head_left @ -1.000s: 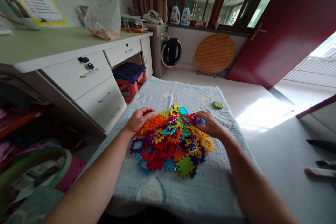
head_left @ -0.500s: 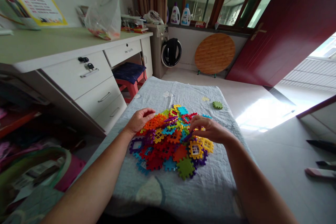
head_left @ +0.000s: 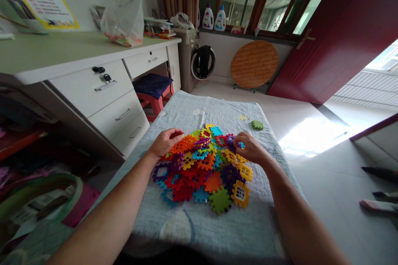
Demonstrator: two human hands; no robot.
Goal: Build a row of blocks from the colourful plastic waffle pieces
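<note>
Toothed plastic tiles [head_left: 196,177], many colors: in the head view we see them heaped mid-frame on a gray-blue cloth [head_left: 264,205]. Left hand [head_left: 166,142] at the heap's left edge, by orange tiles [head_left: 181,145]; fingers loosely curled, thumb slightly apart from them. Right hand [head_left: 250,148] at the heap's upper right, fingers bent at a purple tile [head_left: 230,142], small blue tile [head_left: 241,145] by the fingertips; we can't tell whether the grip is closed on either. Heap's lower right: yellow window tile [head_left: 240,193], large green tile [head_left: 220,200] just left of it. Lone green tile [head_left: 257,125] lies apart, right of center. Upper left: plastic bag [head_left: 122,20] on the desk [head_left: 71,47]. Top center: washing machine [head_left: 185,54], two white bottles [head_left: 220,20] nearby. Red door [head_left: 338,29], upper right.
</note>
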